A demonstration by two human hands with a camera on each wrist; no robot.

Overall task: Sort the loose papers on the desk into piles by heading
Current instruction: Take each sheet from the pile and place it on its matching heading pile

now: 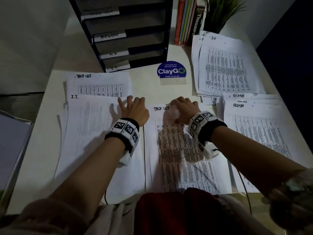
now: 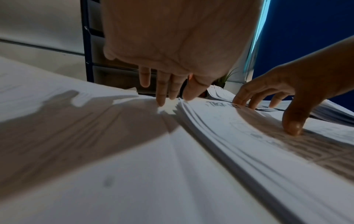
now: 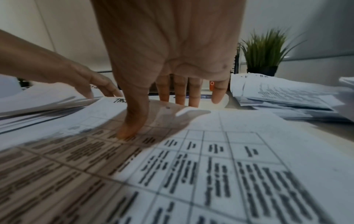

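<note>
So there are five paper piles spread over the desk (image 1: 149, 85), counting by the handwritten headings. Two say TASK LIST: one far pile (image 1: 99, 84) at the back left, and one near pile (image 1: 184, 155) right in front of the person. One I.T. pile (image 1: 94, 133) sits at the left, overlapping the far TASK LIST one. One H.R. pile (image 1: 225, 65) is back right, and one ADMIN pile (image 1: 259, 129) is at the right, with at least three ADMIN headings peeking out in a fan.

Left hand (image 1: 135, 107) is spread flat, fingers straight, tips resting at the top right edge of the I.T. pile, not gripping anything. Right hand (image 1: 183, 107) sits on the top of the near TASK LIST pile, thumb (image 3: 132, 121) pressed onto the sheet and the other fingers reaching over its far edge; no real grip that I can see.

Behind it all: one black tray rack (image 1: 125, 34) with four labelled slots, a row of books (image 1: 186, 21), one potted plant (image 1: 220, 12) and one blue ClayGo sign (image 1: 171, 71).
</note>
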